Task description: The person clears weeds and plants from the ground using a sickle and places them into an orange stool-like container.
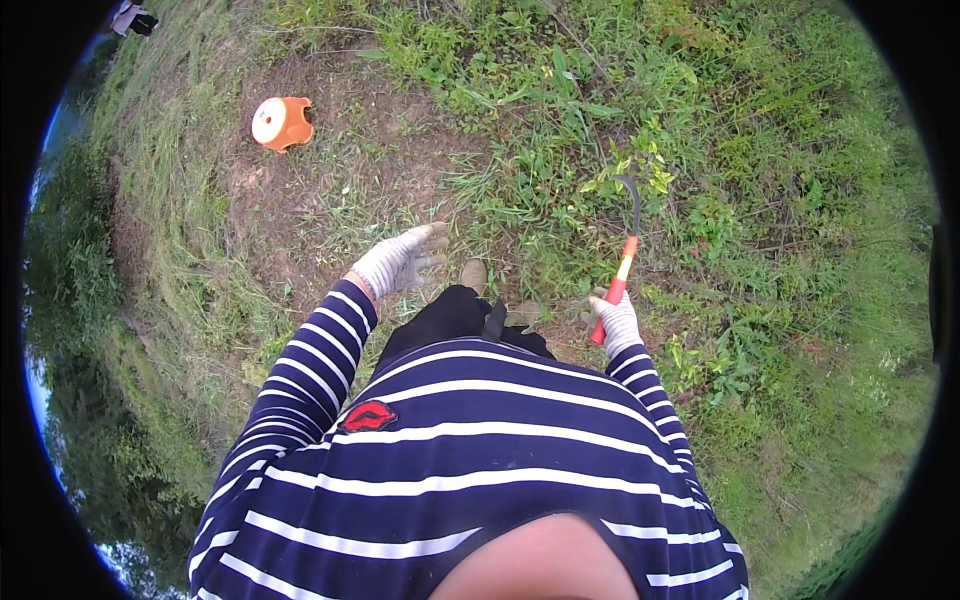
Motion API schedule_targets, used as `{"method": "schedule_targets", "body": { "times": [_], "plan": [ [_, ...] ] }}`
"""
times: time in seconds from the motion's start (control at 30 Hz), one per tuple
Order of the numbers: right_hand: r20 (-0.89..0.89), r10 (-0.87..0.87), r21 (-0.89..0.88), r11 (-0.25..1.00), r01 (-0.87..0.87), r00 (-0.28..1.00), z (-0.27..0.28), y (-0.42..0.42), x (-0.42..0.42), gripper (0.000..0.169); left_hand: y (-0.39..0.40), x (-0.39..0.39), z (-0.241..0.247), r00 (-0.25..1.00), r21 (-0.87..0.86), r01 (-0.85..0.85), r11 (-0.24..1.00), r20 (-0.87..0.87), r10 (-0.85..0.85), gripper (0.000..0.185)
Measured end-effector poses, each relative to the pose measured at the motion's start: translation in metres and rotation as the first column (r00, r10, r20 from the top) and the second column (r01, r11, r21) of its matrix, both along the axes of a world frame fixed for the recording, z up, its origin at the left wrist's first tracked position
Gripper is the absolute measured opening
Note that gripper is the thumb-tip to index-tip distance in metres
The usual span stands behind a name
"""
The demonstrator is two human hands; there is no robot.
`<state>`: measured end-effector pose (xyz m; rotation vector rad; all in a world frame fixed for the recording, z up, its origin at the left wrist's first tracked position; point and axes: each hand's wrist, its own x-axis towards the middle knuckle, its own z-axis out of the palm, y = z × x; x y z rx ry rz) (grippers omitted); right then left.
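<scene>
My right hand point(617, 319), in a striped work glove, grips the red and yellow handle of a sickle point(621, 277). The sickle's dark curved blade points away from me, its tip beside a small plant with yellow-green leaves point(652, 174). My left hand point(401, 261), in a matching glove, is held out over the ground with its fingers apart and nothing in it. Cut or flattened grass blades point(476, 184) lie on the ground beyond my hands.
An orange plastic stool point(281, 124) stands on bare soil at the upper left. Dense green weeds point(780, 150) cover the right side. One of my shoes point(473, 275) shows below my hands. Part of a person point(133, 19) is at the far upper left, near trees.
</scene>
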<state>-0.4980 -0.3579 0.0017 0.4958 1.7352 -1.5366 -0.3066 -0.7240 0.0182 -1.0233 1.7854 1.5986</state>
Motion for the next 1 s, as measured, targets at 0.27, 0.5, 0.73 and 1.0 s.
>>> {"method": "schedule_targets", "body": {
  "times": [0.27, 0.5, 0.73, 1.0],
  "plan": [
    [-0.135, 0.418, 0.535, 0.794, -0.289, 0.898, -0.033, 0.054, -0.021, 0.034, -0.196, 0.143, -0.028, 0.784, -0.207, 0.499, 0.842, 0.522, -0.336, 0.064],
    [0.053, 0.659, 0.688, 0.521, -0.505, 0.751, -0.078, -0.112, -0.014, 0.029, -0.365, 0.093, -0.159, 0.611, -0.234, 0.667, 0.707, 0.715, -0.34, 0.038],
    [0.273, 0.671, 0.672, 0.38, -0.636, 0.689, -0.119, -0.334, -0.021, 0.024, -0.56, 0.039, -0.27, 0.649, -0.348, 0.57, 0.744, 0.746, -0.148, 0.035],
    [0.433, 0.525, 0.635, 0.399, -0.662, 0.732, -0.192, -0.4, -0.024, 0.025, -0.829, 0.122, -0.462, 0.748, -0.773, -0.26, 0.578, 0.217, 0.628, 0.048]
  ]
}}
